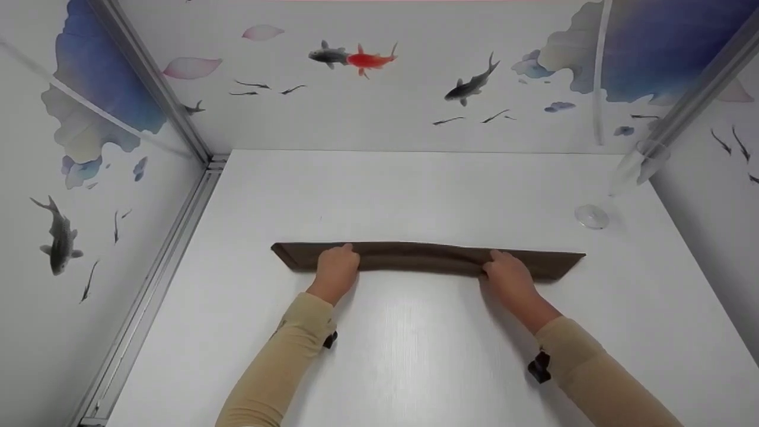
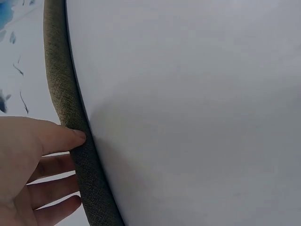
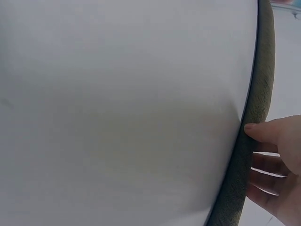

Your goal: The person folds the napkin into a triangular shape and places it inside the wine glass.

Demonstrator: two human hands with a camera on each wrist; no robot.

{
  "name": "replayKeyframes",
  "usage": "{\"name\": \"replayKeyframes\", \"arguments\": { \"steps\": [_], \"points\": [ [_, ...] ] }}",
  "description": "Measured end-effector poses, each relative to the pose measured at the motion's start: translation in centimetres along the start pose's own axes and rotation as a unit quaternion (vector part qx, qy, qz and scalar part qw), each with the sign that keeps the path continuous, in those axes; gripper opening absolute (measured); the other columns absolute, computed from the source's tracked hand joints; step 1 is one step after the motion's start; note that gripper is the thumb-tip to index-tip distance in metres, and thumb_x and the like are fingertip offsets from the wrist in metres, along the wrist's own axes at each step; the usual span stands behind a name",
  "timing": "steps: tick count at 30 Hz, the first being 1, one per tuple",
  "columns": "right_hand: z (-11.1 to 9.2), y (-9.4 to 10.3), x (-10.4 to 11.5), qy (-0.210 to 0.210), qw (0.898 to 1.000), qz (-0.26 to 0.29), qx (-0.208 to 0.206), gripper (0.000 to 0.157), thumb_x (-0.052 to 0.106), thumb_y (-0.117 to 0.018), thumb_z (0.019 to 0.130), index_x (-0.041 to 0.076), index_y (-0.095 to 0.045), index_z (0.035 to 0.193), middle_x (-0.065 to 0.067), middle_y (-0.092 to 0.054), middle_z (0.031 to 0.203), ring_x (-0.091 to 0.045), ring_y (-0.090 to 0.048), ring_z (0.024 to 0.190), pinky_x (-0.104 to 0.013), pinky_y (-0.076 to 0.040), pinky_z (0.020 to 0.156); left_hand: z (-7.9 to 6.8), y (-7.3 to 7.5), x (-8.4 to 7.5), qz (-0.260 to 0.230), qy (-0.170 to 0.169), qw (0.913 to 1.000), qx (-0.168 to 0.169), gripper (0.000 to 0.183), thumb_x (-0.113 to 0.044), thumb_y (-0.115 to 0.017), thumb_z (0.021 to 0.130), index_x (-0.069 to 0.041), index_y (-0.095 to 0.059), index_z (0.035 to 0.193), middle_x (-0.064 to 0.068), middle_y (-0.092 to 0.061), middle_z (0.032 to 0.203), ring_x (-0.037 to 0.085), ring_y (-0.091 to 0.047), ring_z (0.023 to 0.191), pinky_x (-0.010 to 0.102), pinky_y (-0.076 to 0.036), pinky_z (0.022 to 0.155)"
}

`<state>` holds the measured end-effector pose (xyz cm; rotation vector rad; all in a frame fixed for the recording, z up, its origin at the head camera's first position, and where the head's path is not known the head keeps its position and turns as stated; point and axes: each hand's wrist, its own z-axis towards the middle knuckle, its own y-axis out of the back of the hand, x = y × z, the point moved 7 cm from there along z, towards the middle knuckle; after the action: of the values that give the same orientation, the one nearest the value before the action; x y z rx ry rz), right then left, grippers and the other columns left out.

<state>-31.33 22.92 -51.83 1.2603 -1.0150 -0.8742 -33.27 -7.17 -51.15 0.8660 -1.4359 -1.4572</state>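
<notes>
Left hand (image 1: 338,267): fingers pinching strip (image 1: 421,258), 9 o'clock side | right hand (image 1: 508,273): fingers pinching it, 3 o'clock side | spaced grips probably keep its length steady

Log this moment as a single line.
left hand: pinches long, dark-brown, fabric-like strip toward left end | right hand: pinches strip toward right end | strip: crosswise over white tabletop, middle ungripped

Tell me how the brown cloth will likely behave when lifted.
The brown cloth will probably flex rather than stay rigid, since it bows between the left hand and right hand. It seems unlikely to slip easily, as its surface looks woven and slightly rough in the wrist views.
</notes>
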Motion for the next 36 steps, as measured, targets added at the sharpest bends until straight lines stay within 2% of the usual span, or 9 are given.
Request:
{"name": "replayKeyframes", "arguments": {
  "steps": [4,13,16,20,22,25,28,36],
  "points": [
    [-0.1,0.1,0.2,0.002,1.0,-0.009,-0.017,0.009,-0.003,-0.069,0.086,-0.009,-0.072,0.092,-0.029,-0.059,0.114,-0.044,-0.057,0.106,-0.049,-0.049,0.089,0.2,-0.3,-0.1,0.005,0.01,0.9995,0.03,0.007,-0.006,-0.071,0.088,-0.007,-0.075,0.082,0.007,-0.064,0.081,0.023,-0.062,0.075,0.036,-0.054,0.065],
    [0.2,-0.1,0.0,-0.013,1.0,-0.008,0.014,0.011,-0.008,-0.063,0.089,-0.008,-0.068,0.099,-0.025,-0.061,0.112,-0.04,-0.057,0.108,-0.043,-0.05,0.089,0.8,-0.7,0.2,-0.036,0.037,0.9962,0.07,0.006,0.003,-0.068,0.088,-0.002,-0.071,0.089,0.012,-0.066,0.087,0.028,-0.065,0.084,0.036,-0.056,0.073],
    [0.5,-0.1,-0.1,-0.014,1.0,0.003,0.01,0.006,-0.005,-0.064,0.089,-0.007,-0.067,0.094,-0.022,-0.062,0.101,-0.037,-0.059,0.1,-0.042,-0.052,0.085,0.9,-0.7,0.5,-0.054,0.042,0.9951,0.071,0.006,0.004,-0.065,0.09,-0.001,-0.069,0.089,0.014,-0.065,0.089,0.029,-0.065,0.085,0.038,-0.055,0.074],
    [1.1,-0.2,-0.4,-0.023,0.999,0.02,0.018,0.005,-0.002,-0.063,0.092,-0.005,-0.066,0.092,-0.017,-0.063,0.092,-0.035,-0.06,0.093,-0.041,-0.052,0.08,1.0,-0.7,0.8,-0.084,0.052,0.9935,0.056,0.006,0.003,-0.063,0.092,0.001,-0.068,0.09,0.015,-0.065,0.088,0.03,-0.065,0.084,0.039,-0.055,0.074],
    [1.3,-0.2,-0.5,-0.028,0.999,0.027,0.022,0.005,-0.001,-0.062,0.092,-0.005,-0.065,0.093,-0.017,-0.063,0.09,-0.035,-0.06,0.091,-0.041,-0.052,0.079,1.1,-0.8,1.0,-0.096,0.058,0.9922,0.055,0.01,0.002,-0.061,0.094,0.002,-0.068,0.101,0.016,-0.066,0.093,0.03,-0.065,0.088,0.039,-0.055,0.076],
    [1.5,-0.1,-0.7,-0.03,0.999,0.032,0.02,0.007,0.0,-0.062,0.093,-0.006,-0.061,0.096,-0.018,-0.063,0.088,-0.036,-0.061,0.088,-0.042,-0.052,0.075,1.3,-1.0,1.1,-0.103,0.066,0.9907,0.059,0.024,0.003,-0.059,0.095,0.003,-0.061,0.119,0.018,-0.066,0.1,0.031,-0.065,0.092,0.039,-0.055,0.079],
    [1.7,0.0,-0.8,-0.031,0.999,0.039,0.009,0.008,0.001,-0.063,0.093,-0.005,-0.059,0.097,-0.018,-0.063,0.086,-0.036,-0.061,0.085,-0.043,-0.052,0.072,1.5,-1.0,1.2,-0.109,0.071,0.9899,0.056,0.033,0.004,-0.059,0.094,0.003,-0.056,0.128,0.019,-0.066,0.1,0.032,-0.066,0.091,0.039,-0.055,0.077],
    [1.6,0.3,-0.8,-0.047,0.995,0.081,-0.04,0.003,0.0,-0.067,0.09,-0.002,-0.066,0.09,-0.014,-0.053,0.088,-0.031,-0.055,0.083,-0.042,-0.049,0.069,1.8,-0.8,1.1,-0.116,0.086,0.987,0.071,0.021,0.006,-0.06,0.093,0.0,-0.063,0.114,0.017,-0.063,0.101,0.031,-0.062,0.095,0.038,-0.054,0.08]
  ]
}}
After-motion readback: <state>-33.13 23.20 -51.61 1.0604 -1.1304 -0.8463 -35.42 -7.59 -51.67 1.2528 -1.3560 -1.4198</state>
